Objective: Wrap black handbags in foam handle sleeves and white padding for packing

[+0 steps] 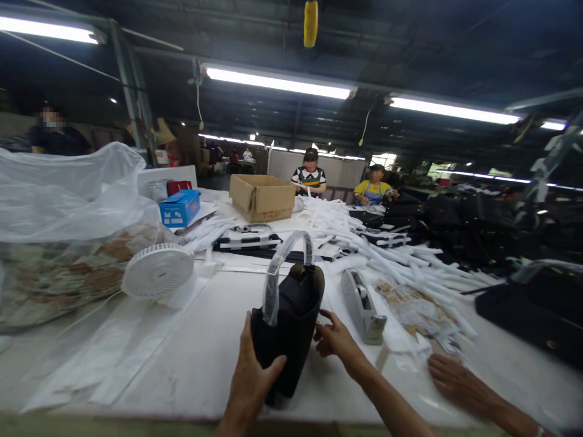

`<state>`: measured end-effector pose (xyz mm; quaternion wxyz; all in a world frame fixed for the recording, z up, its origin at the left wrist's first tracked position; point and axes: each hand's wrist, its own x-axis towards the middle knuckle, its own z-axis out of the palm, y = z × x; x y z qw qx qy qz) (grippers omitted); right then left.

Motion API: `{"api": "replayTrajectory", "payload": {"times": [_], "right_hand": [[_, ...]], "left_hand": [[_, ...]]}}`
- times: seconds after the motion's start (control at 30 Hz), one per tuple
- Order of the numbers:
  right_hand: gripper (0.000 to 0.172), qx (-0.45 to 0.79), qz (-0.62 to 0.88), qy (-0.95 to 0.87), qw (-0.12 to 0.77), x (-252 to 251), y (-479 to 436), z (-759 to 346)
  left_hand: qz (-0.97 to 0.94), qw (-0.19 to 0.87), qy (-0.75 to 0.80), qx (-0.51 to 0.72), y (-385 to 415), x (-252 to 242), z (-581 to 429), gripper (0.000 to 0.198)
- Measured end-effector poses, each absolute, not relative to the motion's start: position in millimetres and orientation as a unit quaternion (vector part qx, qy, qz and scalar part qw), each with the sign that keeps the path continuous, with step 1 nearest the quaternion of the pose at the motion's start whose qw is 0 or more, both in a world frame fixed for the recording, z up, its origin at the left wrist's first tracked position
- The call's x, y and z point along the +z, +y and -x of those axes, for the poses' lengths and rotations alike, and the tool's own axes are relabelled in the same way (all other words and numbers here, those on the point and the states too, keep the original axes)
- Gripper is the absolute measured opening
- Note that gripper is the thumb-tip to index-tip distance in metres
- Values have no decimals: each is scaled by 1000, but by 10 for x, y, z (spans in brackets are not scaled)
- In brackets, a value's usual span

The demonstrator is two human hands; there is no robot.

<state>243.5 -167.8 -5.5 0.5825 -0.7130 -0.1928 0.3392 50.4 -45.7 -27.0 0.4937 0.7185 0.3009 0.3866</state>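
A black handbag [286, 321] stands upright on the white table in front of me, its curved handle [273, 273] wrapped in clear plastic. My left hand [255, 376] grips the bag's left side, thumb across the near face and fingers reaching behind. On the right side, my right hand [334, 343] has its fingers curled against the bag's edge, near a small gold-coloured glint. Whether those fingers pinch a smaller part there is hard to make out. To the right of that hand sits a grey tape dispenser [364, 306].
Another person's hand [460, 385] rests on the table at right, near crumpled paper and plastic [419, 309]. White padding strips [328, 218] pile behind the bag. A white fan [158, 271], a blue box [180, 208], a cardboard box [263, 197] and black bags [532, 309] stand around.
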Motion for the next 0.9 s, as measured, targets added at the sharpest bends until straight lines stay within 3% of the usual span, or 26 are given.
{"api": "replayTrajectory", "payload": {"times": [0.17, 0.33, 0.5, 0.7, 0.9], "right_hand": [[67, 341, 676, -203, 621, -430, -1766, -2404], [74, 342, 653, -197, 646, -493, -1591, -2267], [82, 362, 634, -207, 651, -476, -1396, -2209], [73, 399, 604, -176, 667, -588, -1415, -2281], [71, 395, 599, -182, 673, -627, -1420, -2284]], "left_hand": [[-757, 473, 283, 351, -486, -290, -555, 85], [-778, 484, 274, 294, -42, -280, -477, 77], [-772, 495, 285, 280, 274, -174, -486, 83], [-744, 473, 362, 304, -20, -170, -600, 109], [-742, 385, 464, 294, -134, -165, -692, 85]]}}
